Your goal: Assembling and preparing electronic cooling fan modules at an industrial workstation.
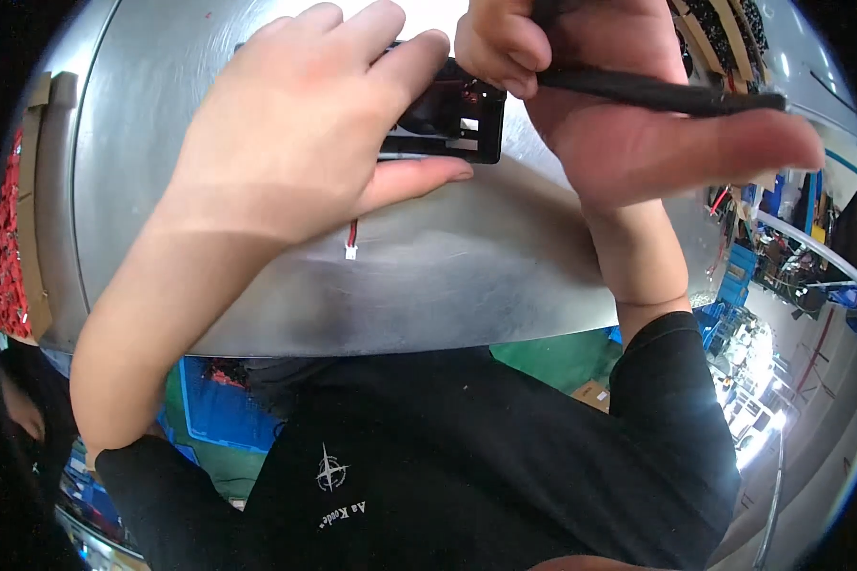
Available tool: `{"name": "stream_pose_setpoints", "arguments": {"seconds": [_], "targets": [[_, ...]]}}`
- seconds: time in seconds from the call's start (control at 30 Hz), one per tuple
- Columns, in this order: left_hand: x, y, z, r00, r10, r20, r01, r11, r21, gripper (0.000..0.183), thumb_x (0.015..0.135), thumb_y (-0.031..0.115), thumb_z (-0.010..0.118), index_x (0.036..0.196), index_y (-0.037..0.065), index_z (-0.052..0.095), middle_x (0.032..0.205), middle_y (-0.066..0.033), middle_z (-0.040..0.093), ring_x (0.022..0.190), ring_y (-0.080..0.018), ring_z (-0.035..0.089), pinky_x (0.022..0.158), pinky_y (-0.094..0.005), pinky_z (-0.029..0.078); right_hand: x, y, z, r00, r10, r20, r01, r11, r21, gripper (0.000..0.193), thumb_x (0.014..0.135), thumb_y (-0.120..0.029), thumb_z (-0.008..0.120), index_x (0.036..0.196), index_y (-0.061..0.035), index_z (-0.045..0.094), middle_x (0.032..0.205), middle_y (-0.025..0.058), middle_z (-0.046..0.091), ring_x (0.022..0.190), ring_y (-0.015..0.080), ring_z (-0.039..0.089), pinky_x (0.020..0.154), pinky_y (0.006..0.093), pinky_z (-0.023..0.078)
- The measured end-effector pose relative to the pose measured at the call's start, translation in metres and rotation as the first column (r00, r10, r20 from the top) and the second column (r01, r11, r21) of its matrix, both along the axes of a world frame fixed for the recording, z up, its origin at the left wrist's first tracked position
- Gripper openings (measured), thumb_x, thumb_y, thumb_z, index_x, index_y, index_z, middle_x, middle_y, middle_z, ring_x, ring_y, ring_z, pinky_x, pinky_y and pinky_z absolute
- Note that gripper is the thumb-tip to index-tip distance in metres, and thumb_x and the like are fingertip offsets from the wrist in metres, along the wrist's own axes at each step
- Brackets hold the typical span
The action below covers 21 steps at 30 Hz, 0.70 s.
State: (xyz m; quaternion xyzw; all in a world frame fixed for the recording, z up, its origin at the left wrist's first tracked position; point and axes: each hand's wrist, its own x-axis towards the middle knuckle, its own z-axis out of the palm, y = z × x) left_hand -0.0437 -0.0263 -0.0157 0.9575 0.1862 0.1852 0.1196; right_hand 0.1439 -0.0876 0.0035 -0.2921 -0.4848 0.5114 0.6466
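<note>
My left hand (295, 114) lies over a black plastic housing (438, 109) on the metal table, its thumb along the near edge and its fingers over the top. The housing has rectangular openings near its right end; my hand hides the rest. From beneath that hand comes a short red and dark wire lead ending in a small white connector (351, 253). Just right of the housing, raised above the table, my right hand (605, 143) has its fingers curled on a slim black rod (647, 90). The rod lies across the palm, below which the thumb stretches out; its exact kind is unclear.
The shiny metal table (428, 295) has a curved near edge in front of me. A cardboard box (33, 219) with red items stands at far left, and cardboard-divided dark parts (724, 43) at upper right. A blue crate (224, 404) sits below the table.
</note>
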Motion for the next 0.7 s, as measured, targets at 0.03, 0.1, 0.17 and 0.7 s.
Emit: {"name": "stream_pose_setpoints", "arguments": {"seconds": [0.03, 0.1, 0.17, 0.7], "targets": [[-0.001, 0.002, -0.001, 0.999, -0.046, -0.021, 0.046, 0.999, 0.009, 0.065, 0.076, 0.047, 0.081, 0.126, 0.01, 0.064, 0.11, -0.011, 0.059, 0.098, -0.035, 0.061, 0.087, -0.0463, 0.05, -0.001, 0.0, 0.002, 0.999, 0.009, 0.036, -0.008, 1.0, -0.017, 0.123, 0.054, -0.114, 0.01, 0.095, -0.0061, 0.053, 0.068, 0.0011, 0.047, 0.06, 0.0111, 0.041, 0.061, 0.0254, 0.037], [0.002, -0.002, -0.006, 0.994, -0.004, 0.112, 0.003, 1.0, 0.008, 0.061, 0.076, 0.045, 0.082, 0.123, 0.01, 0.066, 0.116, -0.0113, 0.062, 0.104, -0.0365, 0.062, 0.093, -0.0469, 0.05, -0.002, -0.001, 0.005, 0.994, 0.029, 0.107, -0.024, 0.998, -0.052, 0.121, 0.055, -0.113, 0.01, 0.093, -0.0063, 0.053, 0.067, 0.0005, 0.048, 0.057, 0.0105, 0.041, 0.059, 0.0247, 0.037], [0.007, 0.007, 0.002, 0.988, -0.146, 0.053, 0.148, 0.988, -0.045, 0.06, 0.077, 0.045, 0.081, 0.122, 0.009, 0.066, 0.119, -0.012, 0.064, 0.107, -0.0373, 0.062, 0.095, -0.0467, 0.05, 0.001, 0.0, 0.01, 0.982, 0.051, 0.179, -0.037, 0.996, -0.082, 0.12, 0.057, -0.113, 0.011, 0.091, -0.0065, 0.054, 0.065, -0.0001, 0.048, 0.055, 0.01, 0.041, 0.056, 0.0241, 0.037], [0.047, 0.005, 0.021, 0.965, -0.26, 0.04, 0.262, 0.941, -0.214, 0.055, 0.08, 0.051, 0.082, 0.108, 0.008, 0.064, 0.096, -0.0126, 0.06, 0.089, -0.0341, 0.062, 0.077, -0.0455, 0.051, 0.061, 0.01, -0.001, 0.818, 0.573, 0.054, -0.572, 0.819, -0.041, 0.113, 0.064, -0.111, 0.019, 0.077, -0.0042, 0.055, 0.056, -0.0047, 0.045, 0.043, 0.0047, 0.038, 0.041, 0.0193, 0.031]]}}
